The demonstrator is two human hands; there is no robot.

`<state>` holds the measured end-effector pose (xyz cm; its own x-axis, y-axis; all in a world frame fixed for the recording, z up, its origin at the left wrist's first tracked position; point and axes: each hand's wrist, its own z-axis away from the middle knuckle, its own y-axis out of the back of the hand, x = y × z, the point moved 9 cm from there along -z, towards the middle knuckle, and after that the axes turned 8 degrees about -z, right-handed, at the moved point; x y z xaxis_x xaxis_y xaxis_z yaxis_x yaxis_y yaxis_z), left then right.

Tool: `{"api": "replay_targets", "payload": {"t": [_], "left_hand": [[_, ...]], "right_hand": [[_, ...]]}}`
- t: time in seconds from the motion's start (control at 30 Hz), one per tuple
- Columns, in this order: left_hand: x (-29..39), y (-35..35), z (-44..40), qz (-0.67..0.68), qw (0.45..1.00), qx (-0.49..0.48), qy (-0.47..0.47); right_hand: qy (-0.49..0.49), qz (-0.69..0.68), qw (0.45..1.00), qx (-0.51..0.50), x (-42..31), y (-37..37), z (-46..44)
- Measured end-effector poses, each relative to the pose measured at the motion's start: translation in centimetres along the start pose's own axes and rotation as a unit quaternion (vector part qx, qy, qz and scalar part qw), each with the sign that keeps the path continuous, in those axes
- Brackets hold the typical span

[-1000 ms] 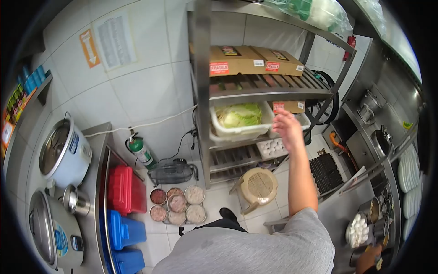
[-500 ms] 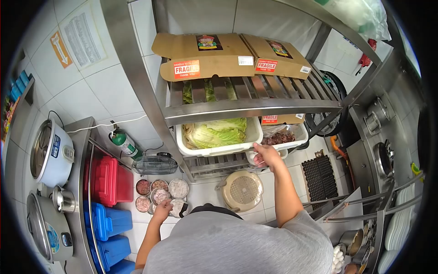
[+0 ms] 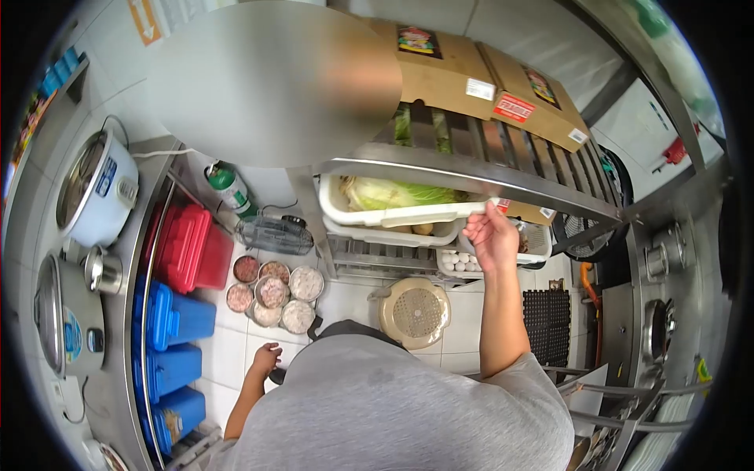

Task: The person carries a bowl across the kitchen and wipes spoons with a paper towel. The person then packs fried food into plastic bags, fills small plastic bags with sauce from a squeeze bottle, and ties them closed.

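Note:
My right hand (image 3: pixel 493 235) is closed on the front right corner of a white plastic tub (image 3: pixel 408 213), which is raised and tilted at the front. Pale green Chinese cabbage (image 3: pixel 397 193) lies in it. Directly beneath is a second white tub (image 3: pixel 393 234), with a round yellowish item (image 3: pixel 422 228) showing inside. My left hand (image 3: pixel 268 357) hangs low beside my body, its fingers loosely bent and apart, with nothing visible in them. Round containers of pinkish chopped meat (image 3: pixel 272 291) stand on the floor just above that hand.
Cardboard boxes (image 3: pixel 448 71) sit on the metal rack (image 3: pixel 471 179). Below are white eggs (image 3: pixel 462 261) in a container. A beige stool (image 3: pixel 415 312) stands on the floor. Red (image 3: pixel 188 250) and blue bins (image 3: pixel 179 314) line the left counter. A blurred patch covers the upper left.
My right hand has pulled up the cabbage tub's front edge, exposing the tub beneath. My left hand has moved down, away from the meat containers. The view has shifted.

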<state>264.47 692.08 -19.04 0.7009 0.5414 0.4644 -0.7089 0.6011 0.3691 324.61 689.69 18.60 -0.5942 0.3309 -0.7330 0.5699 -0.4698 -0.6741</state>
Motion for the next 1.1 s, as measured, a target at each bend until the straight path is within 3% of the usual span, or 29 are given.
{"api": "replay_targets", "payload": {"t": [0.13, 0.23, 0.3, 0.33, 0.37, 0.43, 0.47, 0.6, 0.67, 0.73, 0.77, 0.8, 0.83, 0.93, 1.07, 1.1], "left_hand": [[-0.2, 0.0, 0.3, 0.013, 1.0, 0.011, 0.005], [-0.5, 0.1, 0.7, 0.004, 0.999, 0.023, 0.021], [-1.1, 0.1, 0.9, -0.009, 0.999, 0.028, 0.024], [-1.4, 0.0, 0.8, -0.024, 0.999, 0.032, 0.025], [-1.5, -0.1, 0.6, -0.04, 0.999, 0.03, 0.016], [-4.6, -0.2, -1.1, -0.115, 0.991, 0.057, -0.033], [-4.5, -0.1, 0.8, -0.081, 0.996, 0.032, 0.02], [-7.0, 0.7, 1.9, -0.296, 0.95, 0.014, -0.101], [-11.2, 2.1, 1.2, -0.276, 0.956, 0.032, -0.097], [-15.1, 2.8, 1.4, -0.262, 0.959, 0.044, -0.101], [-17.8, 3.3, 1.8, -0.25, 0.967, 0.021, -0.035], [-20.6, 3.8, 2.5, -0.236, 0.971, -0.003, 0.029], [-23.7, 3.7, 2.4, -0.205, 0.979, 0.011, 0.001], [-32.1, 3.3, 3.4, -0.208, 0.978, -0.017, -0.002], [-43.2, 4.6, 7.5, 0.021, 0.987, -0.033, 0.157], [-44.9, 5.7, 8.5, -0.01, 0.992, -0.011, 0.122]], "right_hand": [[0.003, -0.002, 0.999, -0.038, 0.6, -0.7, 0.1], [-0.145, 0.19, 0.97, 0.039, 2.4, 3.2, 1.0], [-0.198, 0.465, 0.861, 0.065, 3.1, 6.4, 2.3], [-0.17, 0.606, 0.777, -0.022, 3.3, 6.3, 2.4], [-0.214, 0.634, 0.741, -0.056, 3.9, 5.4, 3.3], [-0.288, 0.545, 0.782, -0.093, 6.7, 2.7, 4.9], [-0.302, 0.516, 0.793, -0.118, 8.7, 1.5, 5.2], [-0.327, 0.521, 0.754, -0.229, 19.4, -3.2, 7.2], [-0.355, 0.517, 0.721, -0.294, 24.9, -7.6, 10.7], [-0.34, 0.53, 0.635, -0.447, 29.9, -11.9, 14.8], [-0.334, 0.532, 0.628, -0.459, 31.4, -14.3, 15.8], [-0.401, 0.487, 0.623, -0.462, 32.8, -16.6, 17.6], [-0.466, 0.44, 0.614, -0.462, 34.4, -18.5, 19.3], [-0.416, 0.472, 0.624, -0.464, 40.5, -22.1, 19.1], [-0.393, 0.495, 0.59, -0.503, 49.7, -29.9, 22.5], [-0.397, 0.45, 0.614, -0.513, 52.6, -31.7, 24.0]]}}
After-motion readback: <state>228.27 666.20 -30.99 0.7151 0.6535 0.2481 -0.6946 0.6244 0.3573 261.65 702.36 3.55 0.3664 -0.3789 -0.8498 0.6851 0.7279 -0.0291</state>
